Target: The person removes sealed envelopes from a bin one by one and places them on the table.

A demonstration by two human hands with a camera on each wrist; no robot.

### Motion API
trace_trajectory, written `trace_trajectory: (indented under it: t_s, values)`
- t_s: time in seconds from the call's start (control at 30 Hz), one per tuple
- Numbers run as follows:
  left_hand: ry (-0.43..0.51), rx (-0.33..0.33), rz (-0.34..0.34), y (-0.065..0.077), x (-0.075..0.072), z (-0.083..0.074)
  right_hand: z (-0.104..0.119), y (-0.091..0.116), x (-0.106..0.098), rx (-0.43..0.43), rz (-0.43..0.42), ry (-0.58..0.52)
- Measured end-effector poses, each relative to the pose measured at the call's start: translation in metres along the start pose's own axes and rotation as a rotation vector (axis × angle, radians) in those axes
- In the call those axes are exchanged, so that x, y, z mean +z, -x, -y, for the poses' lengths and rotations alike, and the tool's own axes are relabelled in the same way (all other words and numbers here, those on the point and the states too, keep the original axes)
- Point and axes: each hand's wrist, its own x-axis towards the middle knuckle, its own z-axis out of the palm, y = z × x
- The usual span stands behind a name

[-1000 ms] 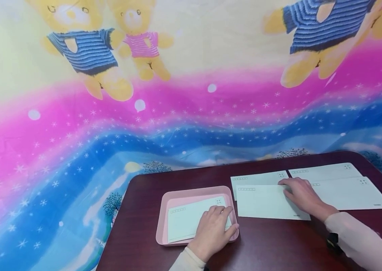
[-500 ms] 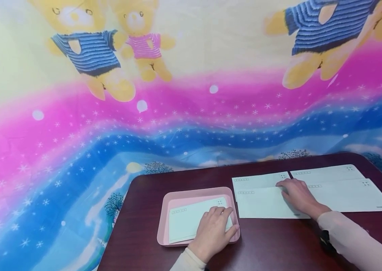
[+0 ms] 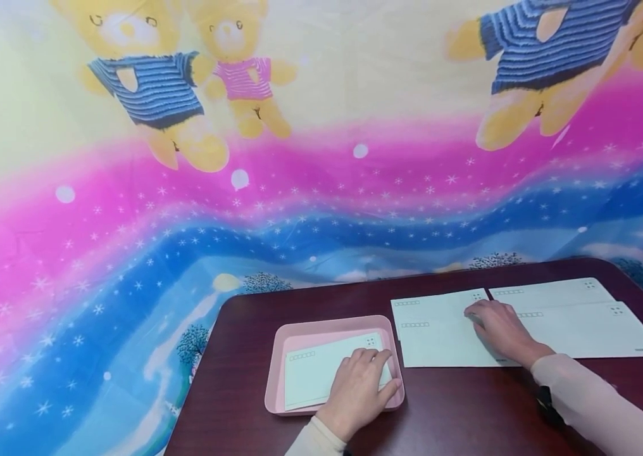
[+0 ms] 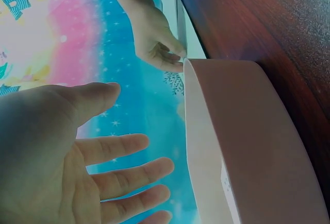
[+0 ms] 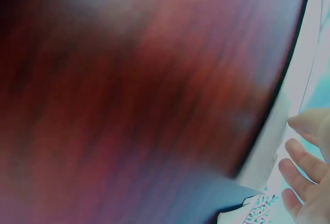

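In the head view, my left hand [image 3: 358, 387] is over the right part of a pink tray [image 3: 277, 373], with straight, spread fingers in the left wrist view. A white envelope [image 3: 307, 377] printed with small boxes lies in the tray, partly hidden by that hand. My right hand [image 3: 506, 332] rests its fingertips on the near-left envelope [image 3: 441, 345], covering its upper right part. In the right wrist view its fingers [image 5: 299, 175] are spread and relaxed. Behind it lies the far-left envelope [image 3: 435, 303]; to the right are the near-right envelope [image 3: 595, 335] and the far-right envelope [image 3: 555, 292].
The dark red wooden table [image 3: 447, 411] has rounded far corners. The tray stands left of the envelopes, with a narrow strip of table between. A printed cloth [image 3: 299, 190] with teddy bears hangs right behind the table.
My right hand has shifted slightly left. The near-left envelope's right side has straightened and now meets the near-right envelope. My left hand and the tray hold their places.
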Motion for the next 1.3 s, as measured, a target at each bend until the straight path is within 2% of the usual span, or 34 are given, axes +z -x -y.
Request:
trace_trajectory:
  t_s: [0.37,0.67,0.83,1.1,1.3]
  values:
    - [0.029,-0.007,0.021,-0.001,0.001,0.000,0.010,0.001,-0.007,0.031,-0.019,-0.043]
    - [0.042,-0.043,0.013,0.000,-0.003,0.003,0.042,0.003,-0.017,0.027,-0.033,-0.088]
    - [0.063,-0.068,0.002,0.002,-0.004,0.010,0.063,0.003,-0.023,-0.007,-0.039,-0.081]
    - [0.084,-0.118,0.031,0.007,-0.007,0.019,0.094,0.004,-0.031,-0.068,-0.068,-0.082]
    - [0.074,-0.134,0.011,0.011,-0.008,0.027,0.109,0.007,-0.030,-0.118,-0.087,-0.080]
